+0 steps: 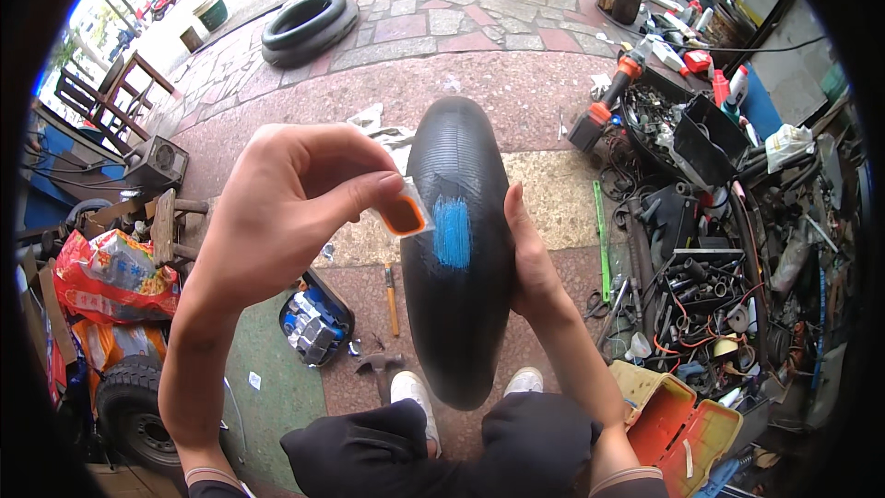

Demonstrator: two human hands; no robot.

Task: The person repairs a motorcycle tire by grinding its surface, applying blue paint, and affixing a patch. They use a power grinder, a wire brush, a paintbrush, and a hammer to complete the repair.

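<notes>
My left hand (286, 203) pinches a tire patch (403, 215), black with an orange rim and backed by clear film. The patch hovers just left of a blue smear (452, 233) on an inflated black inner tube (456, 332); whether it touches the tube I cannot tell. The tube stands upright, edge-on to me, above my knees. My right hand (535, 263) grips its right side, thumb up along the rubber and the other fingers hidden behind it.
Below the tube lie a hammer (378, 365) and an open case of small packets (316, 325). At right are a cordless tool (608, 101), a green strip (601, 240), heaped parts and a toolbox (687, 424). Another tube (309, 29) rests on the paving; a small wheel (138, 415) stands left.
</notes>
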